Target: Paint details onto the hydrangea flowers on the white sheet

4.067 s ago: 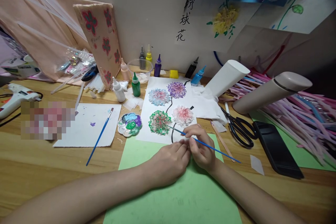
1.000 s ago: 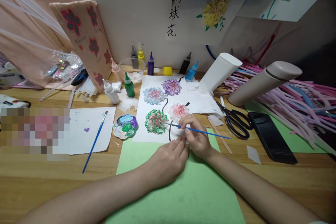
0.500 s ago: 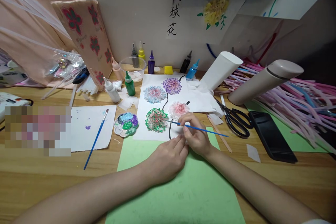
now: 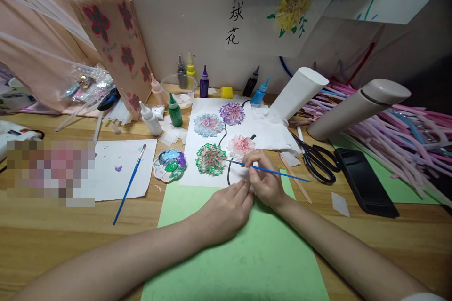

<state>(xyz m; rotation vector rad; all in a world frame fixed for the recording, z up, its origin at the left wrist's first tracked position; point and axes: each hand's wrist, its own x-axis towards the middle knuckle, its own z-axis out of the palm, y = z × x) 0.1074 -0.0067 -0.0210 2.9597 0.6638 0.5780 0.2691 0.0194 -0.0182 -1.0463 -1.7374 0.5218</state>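
Note:
My right hand (image 4: 265, 179) pinches a thin blue paintbrush (image 4: 282, 173) whose tip touches the right edge of a green-and-pink paper flower (image 4: 211, 159). That flower sits on a white sheet (image 4: 212, 178) with three other tufted flowers: blue (image 4: 207, 125), purple (image 4: 232, 113) and pink (image 4: 240, 146). My left hand (image 4: 223, 214) rests on a green sheet (image 4: 233, 263), with its fingertips curled together at the white sheet's lower edge beside the right hand. What those fingertips hold, if anything, is hidden.
A flower-shaped paint palette (image 4: 170, 165) and a second blue brush (image 4: 129, 185) lie to the left. Paint bottles (image 4: 174, 110) and a clear cup (image 4: 178, 88) stand behind. Black scissors (image 4: 315, 159), a dark flat case (image 4: 365, 187), a white tube (image 4: 298, 92) and pink straws (image 4: 399, 136) fill the right.
The brush tip has shifted slightly along the green flower's right edge. The hands have stayed almost still and the view has drifted a little.

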